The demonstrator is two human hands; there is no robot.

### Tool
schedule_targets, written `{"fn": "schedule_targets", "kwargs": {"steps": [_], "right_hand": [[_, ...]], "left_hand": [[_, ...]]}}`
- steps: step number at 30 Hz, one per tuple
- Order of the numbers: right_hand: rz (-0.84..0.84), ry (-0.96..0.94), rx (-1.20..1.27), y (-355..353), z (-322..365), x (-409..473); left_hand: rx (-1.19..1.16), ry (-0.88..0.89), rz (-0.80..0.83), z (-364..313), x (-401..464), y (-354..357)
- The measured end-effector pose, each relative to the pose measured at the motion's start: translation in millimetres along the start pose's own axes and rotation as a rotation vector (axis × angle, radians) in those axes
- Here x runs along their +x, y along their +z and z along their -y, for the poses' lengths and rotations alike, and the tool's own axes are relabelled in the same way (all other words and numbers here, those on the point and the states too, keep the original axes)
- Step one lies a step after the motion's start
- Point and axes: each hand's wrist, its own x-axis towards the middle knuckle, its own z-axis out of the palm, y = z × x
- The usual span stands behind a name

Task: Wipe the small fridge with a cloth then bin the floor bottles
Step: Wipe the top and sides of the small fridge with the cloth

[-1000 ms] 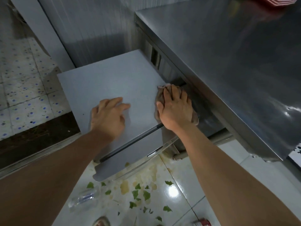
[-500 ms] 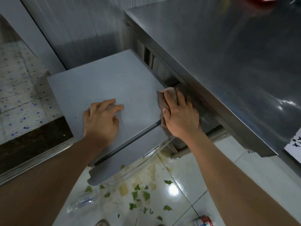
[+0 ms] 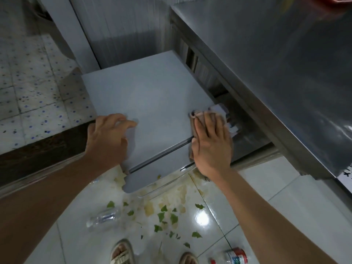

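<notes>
Cloth [image 3: 200,115] lies under flat right hand [image 3: 211,147] on fridge [image 3: 152,103].

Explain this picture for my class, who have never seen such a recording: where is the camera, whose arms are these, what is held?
No machine here: a person wears a camera on the head, so you look down along their own arms. The left hand rests on top of the small fridge. The right hand presses a brownish cloth against the fridge top's right edge, beside a steel counter. On the floor lie a clear bottle, a red-labelled bottle and green leaf scraps.
</notes>
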Motion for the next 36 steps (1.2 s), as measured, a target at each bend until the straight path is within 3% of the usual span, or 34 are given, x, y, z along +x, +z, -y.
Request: {"fn": "schedule_targets", "kwargs": {"steps": [5,9,14,16,19,25,29,33,36], "right_hand": [[0.003,-0.163,0.077,3.5,73.6,-39.8],[0.057,-0.349,0.004,-0.1,54.9,-36.1],[0.145,0.062,-0.072,-4.0,6.9,11.8],[0.109,0.091,-0.044,-1.9,25.6,4.7],[0.062,-0.041,0.025,-1.3,78.2,-28.4],[0.022,-0.333,0.118,4.5,153.9,-68.1],[0.029,-0.526,0.055,7.9,151.2,-74.2],[-0.079,-0.656,0.065,15.0,120.4,-83.1],[-0.122,-0.638,0.05,19.6,79.0,-79.3]], "left_hand": [[-0.078,0.029,-0.001,8.0,-13.9,-0.2],[-0.132,0.04,-0.012,15.2,-26.5,2.8],[-0.17,0.078,-0.021,28.3,-39.9,3.0],[-0.233,0.089,-0.012,31.7,-39.6,0.6],[-0.369,0.097,-0.001,37.3,-41.9,-4.0],[-0.423,0.034,0.01,44.5,-57.4,-13.0],[-0.365,-0.023,-0.022,39.2,-62.9,-17.8],[-0.317,-0.099,-0.05,26.7,-74.5,-16.7],[-0.313,-0.171,-0.073,18.5,-88.9,-14.5]]}}
